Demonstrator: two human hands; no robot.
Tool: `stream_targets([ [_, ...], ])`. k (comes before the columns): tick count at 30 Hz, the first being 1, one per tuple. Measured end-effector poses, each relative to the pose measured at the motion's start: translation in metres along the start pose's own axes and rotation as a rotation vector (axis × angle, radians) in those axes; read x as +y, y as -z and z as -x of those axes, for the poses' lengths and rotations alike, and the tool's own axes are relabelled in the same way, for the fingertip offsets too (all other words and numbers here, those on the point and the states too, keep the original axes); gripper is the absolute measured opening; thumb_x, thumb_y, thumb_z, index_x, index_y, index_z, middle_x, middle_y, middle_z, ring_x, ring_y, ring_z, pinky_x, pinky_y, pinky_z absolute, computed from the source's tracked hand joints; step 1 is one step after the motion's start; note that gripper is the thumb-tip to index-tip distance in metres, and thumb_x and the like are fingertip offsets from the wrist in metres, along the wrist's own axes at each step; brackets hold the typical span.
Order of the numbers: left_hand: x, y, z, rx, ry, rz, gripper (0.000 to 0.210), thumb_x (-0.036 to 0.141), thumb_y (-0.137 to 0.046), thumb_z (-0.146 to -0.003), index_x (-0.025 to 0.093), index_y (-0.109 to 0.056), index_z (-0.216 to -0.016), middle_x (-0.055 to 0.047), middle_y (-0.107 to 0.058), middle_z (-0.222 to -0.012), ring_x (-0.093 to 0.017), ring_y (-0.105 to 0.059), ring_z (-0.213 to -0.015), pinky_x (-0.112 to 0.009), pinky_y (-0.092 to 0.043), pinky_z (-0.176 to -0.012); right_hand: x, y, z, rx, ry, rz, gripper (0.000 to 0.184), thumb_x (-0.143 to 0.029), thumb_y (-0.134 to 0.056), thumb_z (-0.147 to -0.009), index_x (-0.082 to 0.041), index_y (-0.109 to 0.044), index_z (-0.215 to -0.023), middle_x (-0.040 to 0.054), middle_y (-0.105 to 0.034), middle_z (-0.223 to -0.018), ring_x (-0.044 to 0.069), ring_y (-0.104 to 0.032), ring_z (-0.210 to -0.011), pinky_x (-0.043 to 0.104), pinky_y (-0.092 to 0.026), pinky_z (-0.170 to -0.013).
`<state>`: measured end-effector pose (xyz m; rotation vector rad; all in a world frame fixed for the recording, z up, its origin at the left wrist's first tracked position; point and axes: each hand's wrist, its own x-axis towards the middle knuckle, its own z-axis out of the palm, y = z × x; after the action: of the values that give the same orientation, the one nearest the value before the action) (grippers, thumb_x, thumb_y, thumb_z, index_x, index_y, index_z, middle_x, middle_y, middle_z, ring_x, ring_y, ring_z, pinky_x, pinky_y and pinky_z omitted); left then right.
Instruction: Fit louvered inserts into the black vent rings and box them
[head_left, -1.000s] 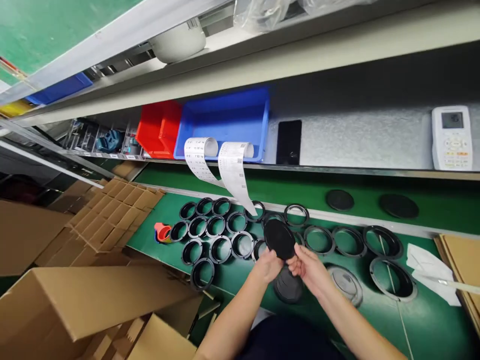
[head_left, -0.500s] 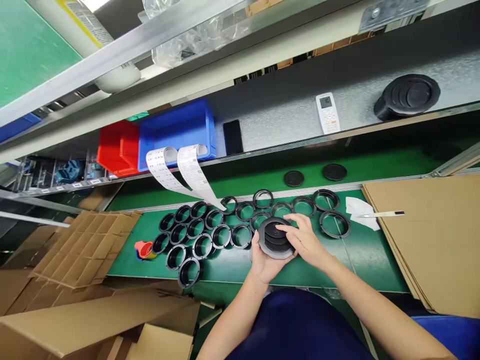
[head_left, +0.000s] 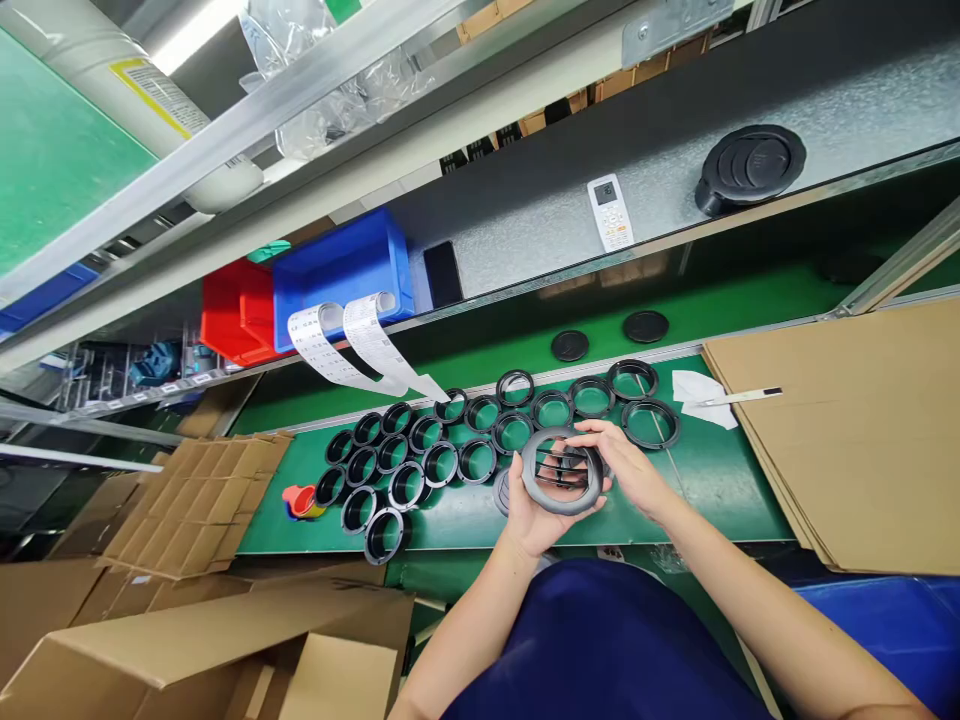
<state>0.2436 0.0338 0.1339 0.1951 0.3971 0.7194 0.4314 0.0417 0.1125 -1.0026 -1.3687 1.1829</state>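
A round black air vent point(head_left: 562, 500) with a wide rim is held up over the green bench. Its slats are turned edge-on, so gaps show between them. My left hand point(head_left: 529, 518) cups it from below and the left, thumb along the rim. Fingers of my right hand point(head_left: 634, 475) lie on its upper right rim; where the right thumb grips is partly hidden. Beneath the vent, partly covered by my left hand, a grey round piece point(head_left: 502, 492) lies on the bench. Close behind stand several black rings point(head_left: 513, 433).
Paper strips point(head_left: 382, 345) hang from the blue bin point(head_left: 341, 270) on the shelf. A phone point(head_left: 443, 274), a remote point(head_left: 610, 212) and another black vent point(head_left: 752, 165) lie there too. Cardboard sheets point(head_left: 847, 430) are at right; an open carton point(head_left: 225, 630) stands at lower left.
The vent's slats were closed flat and now stand open with gaps. My right fingers have moved from the slats to the rim. The camera view has shifted slightly.
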Motion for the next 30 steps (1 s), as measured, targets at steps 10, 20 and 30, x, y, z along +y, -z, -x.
stream_targets([
  [10, -0.006, 0.012, -0.006, 0.288, 0.027, 0.126, 0.068, 0.066, -0.045, -0.096, 0.018, -0.046, -0.144, -0.013, -0.059, -0.137, -0.03, -0.051, -0.13, -0.048, -0.037, -0.112, 0.024, -0.021, 0.03, -0.339, 0.342, 0.683, 0.08, -0.058, -0.068, -0.093, -0.025, -0.032, -0.157, 0.0145, -0.013, -0.163, 0.038, -0.011, -0.147, 0.064, -0.01, -0.119],
  [20, -0.001, 0.051, 0.002, 0.351, 0.131, -0.286, 0.081, 0.069, -0.052, -0.092, 0.029, -0.023, -0.156, -0.02, -0.033, -0.156, -0.038, -0.044, -0.136, -0.058, -0.033, -0.113, 0.105, 0.05, -0.018, 0.331, -0.295, 1.018, 0.108, -0.052, -0.084, -0.07, -0.014, -0.028, -0.155, 0.0237, -0.03, -0.142, 0.043, -0.037, -0.126, 0.055, -0.034, -0.106],
  [30, 0.021, 0.117, 0.07, 0.621, 0.116, -0.191, 0.052, 0.038, -0.043, -0.105, 0.01, -0.037, -0.149, -0.02, -0.052, -0.143, -0.031, -0.056, -0.127, -0.043, -0.04, -0.112, 0.15, 0.064, 0.002, 0.302, -0.549, 1.324, 0.101, -0.059, -0.076, -0.077, -0.015, -0.028, -0.155, 0.0261, -0.03, -0.143, 0.044, -0.039, -0.121, 0.05, -0.042, -0.091],
])
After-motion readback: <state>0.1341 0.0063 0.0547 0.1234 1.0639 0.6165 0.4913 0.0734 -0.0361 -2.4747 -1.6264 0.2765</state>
